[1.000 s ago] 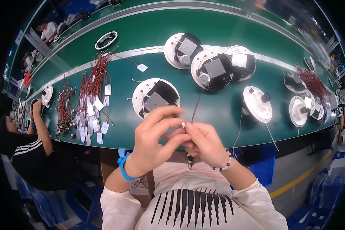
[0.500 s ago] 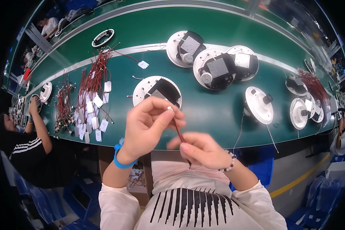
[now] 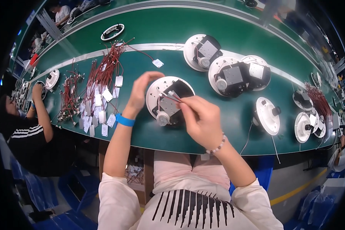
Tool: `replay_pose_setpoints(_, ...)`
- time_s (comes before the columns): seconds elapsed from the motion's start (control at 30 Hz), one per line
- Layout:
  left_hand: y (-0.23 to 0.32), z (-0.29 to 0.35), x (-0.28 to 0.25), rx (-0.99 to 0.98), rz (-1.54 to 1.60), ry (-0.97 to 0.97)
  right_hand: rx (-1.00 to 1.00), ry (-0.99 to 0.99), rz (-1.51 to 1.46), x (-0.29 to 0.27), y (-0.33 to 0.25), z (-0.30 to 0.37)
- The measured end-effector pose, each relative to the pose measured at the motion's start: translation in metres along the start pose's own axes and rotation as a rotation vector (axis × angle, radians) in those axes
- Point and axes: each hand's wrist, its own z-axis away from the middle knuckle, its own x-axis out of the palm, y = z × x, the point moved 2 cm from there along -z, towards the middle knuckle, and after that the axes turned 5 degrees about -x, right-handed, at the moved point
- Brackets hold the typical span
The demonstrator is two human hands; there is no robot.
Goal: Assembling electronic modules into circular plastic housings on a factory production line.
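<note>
Carefully, your right hand (image 3: 203, 120) pinches thin red wires (image 3: 171, 98) over the round white lamp base (image 3: 170, 99) at frame centre, left hand (image 3: 140, 94) open beside it: tugging could snap them.

Factory line: long green workbench (image 3: 234, 27), repeated lamp assemblies (image 3: 234, 76).

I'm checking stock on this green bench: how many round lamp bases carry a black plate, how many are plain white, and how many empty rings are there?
Round white bases with a black plate, counting the one under the hands: 4
Plain white bases with a centre knob: 2
Empty white ring: 1
Total: 7
The small, partly hidden pieces at the far ends are left out.
</note>
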Motion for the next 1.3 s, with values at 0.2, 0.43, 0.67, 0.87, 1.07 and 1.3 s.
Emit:
replay_pose_setpoints(0.2, 0.014, 0.003, 0.03, 0.141, -0.345, -0.016, -0.117, 0.047, 0.129, 0.004, 0.011, -0.008)
replay_pose_setpoints(0.43, 0.019, 0.005, 0.025, 0.166, -0.343, -0.139, -0.061, 0.004, 0.184, -0.012, 0.009, -0.008)
replay_pose_setpoints(0.67, 0.008, 0.007, 0.057, -0.355, 0.172, -0.026, -0.048, -0.012, 0.267, -0.03, 0.0, -0.011)
replay_pose_setpoints(0.87, 0.016, 0.008, 0.075, -0.587, 0.369, -0.013, -0.009, -0.071, 0.391, -0.045, 0.009, -0.012)
replay_pose_setpoints(1.07, 0.009, 0.009, 0.074, -0.533, 0.349, -0.01, 0.062, -0.159, 0.327, -0.041, 0.01, -0.017)
replay_pose_setpoints(1.3, 0.006, 0.012, 0.074, -0.549, 0.414, 0.025, 0.082, -0.189, 0.277, -0.036, 0.013, -0.019)
